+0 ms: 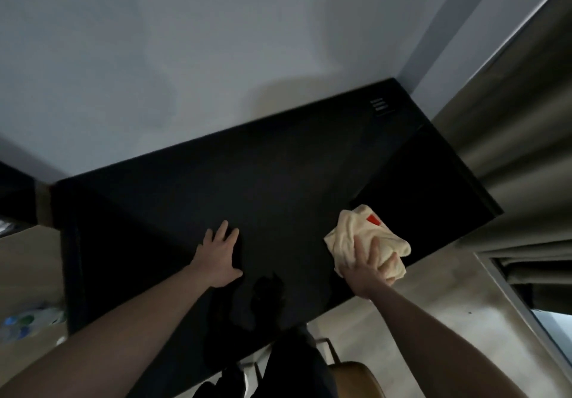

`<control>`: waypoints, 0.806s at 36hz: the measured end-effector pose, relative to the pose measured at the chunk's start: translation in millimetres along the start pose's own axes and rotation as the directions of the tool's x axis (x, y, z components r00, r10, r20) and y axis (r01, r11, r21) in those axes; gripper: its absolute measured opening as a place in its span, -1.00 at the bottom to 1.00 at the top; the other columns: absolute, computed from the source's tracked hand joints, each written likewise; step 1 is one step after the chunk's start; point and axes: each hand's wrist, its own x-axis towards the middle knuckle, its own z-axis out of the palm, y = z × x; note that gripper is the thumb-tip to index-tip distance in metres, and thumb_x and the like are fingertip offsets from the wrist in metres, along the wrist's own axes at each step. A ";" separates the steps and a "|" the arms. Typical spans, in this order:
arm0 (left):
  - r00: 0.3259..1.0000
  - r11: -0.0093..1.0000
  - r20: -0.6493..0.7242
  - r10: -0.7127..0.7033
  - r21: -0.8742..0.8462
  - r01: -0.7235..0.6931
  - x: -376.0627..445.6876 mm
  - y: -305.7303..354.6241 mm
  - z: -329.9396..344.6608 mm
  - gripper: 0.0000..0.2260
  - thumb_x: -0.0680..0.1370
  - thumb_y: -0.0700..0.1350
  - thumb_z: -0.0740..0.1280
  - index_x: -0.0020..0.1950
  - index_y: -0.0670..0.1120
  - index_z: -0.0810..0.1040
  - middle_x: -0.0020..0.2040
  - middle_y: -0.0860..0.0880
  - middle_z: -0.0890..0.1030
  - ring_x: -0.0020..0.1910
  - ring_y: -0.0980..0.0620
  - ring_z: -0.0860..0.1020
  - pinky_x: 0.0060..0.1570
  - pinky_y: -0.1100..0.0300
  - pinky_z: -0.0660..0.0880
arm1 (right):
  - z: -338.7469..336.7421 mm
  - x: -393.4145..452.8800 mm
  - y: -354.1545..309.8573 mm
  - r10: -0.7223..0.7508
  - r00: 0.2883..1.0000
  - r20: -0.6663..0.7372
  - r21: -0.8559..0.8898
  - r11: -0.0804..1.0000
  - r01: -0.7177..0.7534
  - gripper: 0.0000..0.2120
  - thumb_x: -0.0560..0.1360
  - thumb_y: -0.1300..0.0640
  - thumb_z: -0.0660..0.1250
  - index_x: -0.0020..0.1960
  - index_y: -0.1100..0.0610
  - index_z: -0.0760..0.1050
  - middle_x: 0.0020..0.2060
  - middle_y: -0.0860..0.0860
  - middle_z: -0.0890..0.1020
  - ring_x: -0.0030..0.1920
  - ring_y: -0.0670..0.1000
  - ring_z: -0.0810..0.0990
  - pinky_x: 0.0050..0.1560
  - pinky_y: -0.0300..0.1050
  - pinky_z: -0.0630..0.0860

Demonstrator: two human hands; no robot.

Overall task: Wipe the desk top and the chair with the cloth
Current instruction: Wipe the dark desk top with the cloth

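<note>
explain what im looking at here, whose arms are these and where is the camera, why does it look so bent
There is no machine here. These are a person's two bare arms, seen from one wide-angle camera worn on their head, looking forward and down. That lens is why the edges look curved and tilted.

The big dark slab is a black desk top set against a pale wall, with a curtain on the right.

The left hand lies flat on the desk with fingers spread, holding nothing. The right hand presses down on a bunched cream cloth with a small red mark, near the desk's front right edge, fingers curled into it. This looks like wiping.

At the bottom, part of a brown chair shows below the desk edge.
</note>
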 end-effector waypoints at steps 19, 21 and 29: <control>0.991 0.990 0.007 -0.135 -0.042 0.135 117.5 119.5 -47.6 0.11 0.49 0.03 0.54 0.64 0.12 -0.33 0.62 0.01 -0.40 0.62 -0.31 -0.21 0.48 -0.11 0.35 | -210.7 125.2 87.7 0.254 0.959 -0.124 0.232 0.947 -0.220 -0.21 0.57 -0.40 0.05 0.55 -0.28 -0.40 0.55 -0.08 -0.45 0.50 0.34 -0.50 0.44 0.52 -0.22; 0.990 0.990 -0.037 -0.136 -0.043 0.135 119.3 120.9 -41.4 0.12 0.50 0.01 0.54 0.63 0.12 -0.36 0.61 0.01 -0.43 0.61 -0.32 -0.22 0.45 -0.06 0.40 | -228.2 139.8 88.4 0.271 0.954 -0.127 0.223 0.945 -0.239 -0.22 0.60 -0.37 0.04 0.56 -0.25 -0.41 0.55 -0.07 -0.44 0.51 0.33 -0.48 0.46 0.51 -0.21; 0.989 0.991 -0.079 -0.129 -0.053 0.125 123.7 118.0 -35.0 0.13 0.50 -0.01 0.54 0.62 0.12 -0.38 0.56 0.02 -0.51 0.61 -0.33 -0.25 0.44 -0.11 0.42 | -272.6 179.3 44.2 0.367 0.916 -0.163 0.291 0.905 -0.311 -0.16 0.48 -0.51 -0.11 0.56 -0.23 -0.44 0.58 0.03 -0.39 0.53 0.40 -0.37 0.44 0.51 -0.28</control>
